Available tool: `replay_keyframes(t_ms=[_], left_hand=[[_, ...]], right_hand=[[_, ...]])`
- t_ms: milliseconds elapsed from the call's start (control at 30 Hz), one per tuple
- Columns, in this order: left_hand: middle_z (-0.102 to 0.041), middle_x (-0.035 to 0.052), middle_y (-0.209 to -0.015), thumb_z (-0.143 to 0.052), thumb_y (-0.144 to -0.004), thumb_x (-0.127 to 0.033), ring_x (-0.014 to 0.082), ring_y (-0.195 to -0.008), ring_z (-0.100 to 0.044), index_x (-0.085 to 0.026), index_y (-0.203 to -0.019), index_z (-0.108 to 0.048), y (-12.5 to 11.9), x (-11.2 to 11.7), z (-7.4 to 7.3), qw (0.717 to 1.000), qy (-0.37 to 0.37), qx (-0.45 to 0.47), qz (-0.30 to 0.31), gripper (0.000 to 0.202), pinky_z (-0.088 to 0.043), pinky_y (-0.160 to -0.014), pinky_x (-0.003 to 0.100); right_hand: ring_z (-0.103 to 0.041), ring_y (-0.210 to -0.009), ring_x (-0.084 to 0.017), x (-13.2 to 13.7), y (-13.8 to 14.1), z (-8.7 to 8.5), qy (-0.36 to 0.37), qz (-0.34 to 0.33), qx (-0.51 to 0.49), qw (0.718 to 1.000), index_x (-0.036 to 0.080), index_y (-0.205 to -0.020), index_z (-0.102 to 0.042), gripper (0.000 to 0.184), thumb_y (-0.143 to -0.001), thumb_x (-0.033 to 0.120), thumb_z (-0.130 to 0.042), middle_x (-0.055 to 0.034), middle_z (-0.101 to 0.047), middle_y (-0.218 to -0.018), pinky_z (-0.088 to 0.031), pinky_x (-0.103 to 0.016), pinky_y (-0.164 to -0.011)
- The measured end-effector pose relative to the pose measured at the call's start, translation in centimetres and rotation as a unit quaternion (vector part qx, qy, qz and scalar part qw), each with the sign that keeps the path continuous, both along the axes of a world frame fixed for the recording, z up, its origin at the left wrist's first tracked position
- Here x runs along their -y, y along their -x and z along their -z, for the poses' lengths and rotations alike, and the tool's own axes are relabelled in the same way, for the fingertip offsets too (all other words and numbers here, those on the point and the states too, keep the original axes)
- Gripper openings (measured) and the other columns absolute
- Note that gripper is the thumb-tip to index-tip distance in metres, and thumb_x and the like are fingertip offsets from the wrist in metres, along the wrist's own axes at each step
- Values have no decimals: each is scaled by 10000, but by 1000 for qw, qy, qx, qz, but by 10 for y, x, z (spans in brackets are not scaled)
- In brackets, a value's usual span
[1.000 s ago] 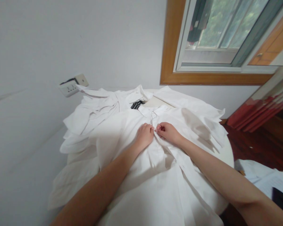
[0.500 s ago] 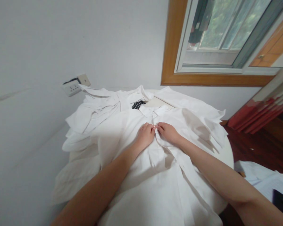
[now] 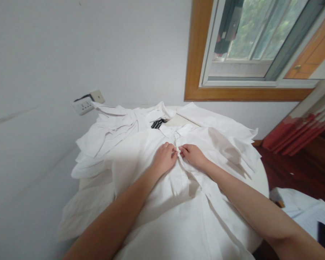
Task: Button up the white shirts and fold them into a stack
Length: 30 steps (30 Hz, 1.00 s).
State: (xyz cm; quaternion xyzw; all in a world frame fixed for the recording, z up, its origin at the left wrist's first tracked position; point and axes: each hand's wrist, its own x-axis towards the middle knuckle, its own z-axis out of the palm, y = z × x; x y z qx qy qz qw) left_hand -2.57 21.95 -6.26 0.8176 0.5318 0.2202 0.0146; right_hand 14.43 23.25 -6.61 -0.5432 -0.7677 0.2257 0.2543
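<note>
A white shirt [image 3: 141, 155] lies spread on a round table [image 3: 261, 169], its collar [image 3: 176, 130] toward the wall. My left hand [image 3: 165, 156] is closed on the front edge of the shirt a little below the collar. Facing it, my right hand [image 3: 193, 155] pinches the other front edge, its fingertips a small gap from the left ones. Below my hands the shirt front hangs partly apart in folds. Any button between the fingers is too small to make out.
More white garments [image 3: 97, 133] lie bunched at the left and another white cloth [image 3: 216, 119] at the back right. A black striped item [image 3: 158, 124] shows behind the collar. A wall socket [image 3: 83, 105], a wood-framed window [image 3: 192, 94] and papers [image 3: 311, 213] surround the table.
My fingertips, nearly touching before, are now slightly farther apart. The shirt lies much as it did. The whole view has shifted slightly.
</note>
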Motion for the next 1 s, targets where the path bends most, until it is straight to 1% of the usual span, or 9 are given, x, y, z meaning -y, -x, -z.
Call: replay_keyframes(t_ms=[100, 167, 233, 333, 433, 533, 633, 867, 1000], left_hand=[[-645, 76, -1037, -516, -897, -267, 231, -1032, -571, -191, -963, -620, 9, -6, 0, 999, -34, 5, -24, 145, -450, -938, 376], [-636, 84, -1198, -470, -920, -267, 245, -1156, -532, -195, -1097, -622, 14, -10, 2, 998, -51, -11, -36, 244, -414, -1012, 401], [-566, 71, -1369, -410, -949, -289, 250, -1281, -463, -207, -1261, -572, 17, -14, 7, 998, -38, -34, -37, 361, -368, -1079, 421], [-451, 45, -1495, -330, -976, -361, 274, -1381, -374, -234, -1381, -501, 18, -17, 13, 996, 9, -76, -41, 458, -295, -1136, 493], [-370, 31, -1545, -295, -974, -445, 297, -1421, -314, -279, -1424, -458, 17, -17, 14, 993, 34, -97, -52, 507, -229, -1147, 579], [-323, 26, -1567, -286, -964, -496, 311, -1445, -262, -342, -1445, -417, 15, -17, 12, 991, 56, -104, -63, 522, -178, -1121, 666], [-303, 40, -1576, -307, -955, -491, 326, -1453, -236, -372, -1454, -390, 14, -20, 11, 989, 75, -109, -66, 520, -151, -1093, 715], [-264, 51, -1592, -302, -951, -487, 356, -1460, -198, -376, -1471, -355, 12, -36, 12, 987, 105, -104, -69, 535, -114, -1085, 730], [-264, 82, -1590, -293, -943, -551, 366, -1453, -205, -338, -1491, -327, 13, -48, 13, 989, 96, -90, -70, 589, -103, -1076, 741]], right_hand=[[-620, -735, -155, -1, -8, -4, -39, 11, 16, 999, 163, -840, -702, 357, -971, 274, -389, -61, -713, -801, -418, -242, -712], [-625, -855, -187, -3, -17, -7, -89, 44, 77, 992, 160, -913, -721, 333, -961, 268, -410, -91, -719, -904, -426, -274, -798], [-589, -1044, -236, -4, -27, -9, -129, 82, 148, 977, 179, -1020, -723, 319, -955, 296, -434, -118, -699, -1077, -404, -335, -916], [-402, -1327, -316, -2, -36, -4, -119, 109, 224, 961, 259, -1312, -595, 459, -956, 489, -419, -109, -533, -1407, -315, -492, -1054], [-212, -1443, -357, 0, -40, 4, -58, 93, 274, 955, 334, -1476, -392, 653, -924, 672, -309, -79, -301, -1576, -198, -626, -1093], [-136, -1468, -360, -3, -44, 8, -29, 65, 294, 953, 363, -1504, -324, 703, -908, 723, -229, -66, -190, -1613, -128, -659, -1103], [-103, -1474, -358, -8, -50, 7, -21, 36, 290, 956, 362, -1515, -296, 737, -896, 747, -189, -64, -153, -1621, -106, -667, -1106], [-91, -1474, -364, -26, -53, 6, -4, 36, 290, 956, 364, -1525, -264, 744, -894, 751, -185, -65, -131, -1625, -65, -694, -1097], [-78, -1472, -377, -38, -51, 4, 12, 36, 287, 957, 363, -1526, -263, 762, -881, 765, -204, -64, -124, -1626, -64, -700, -1095]])
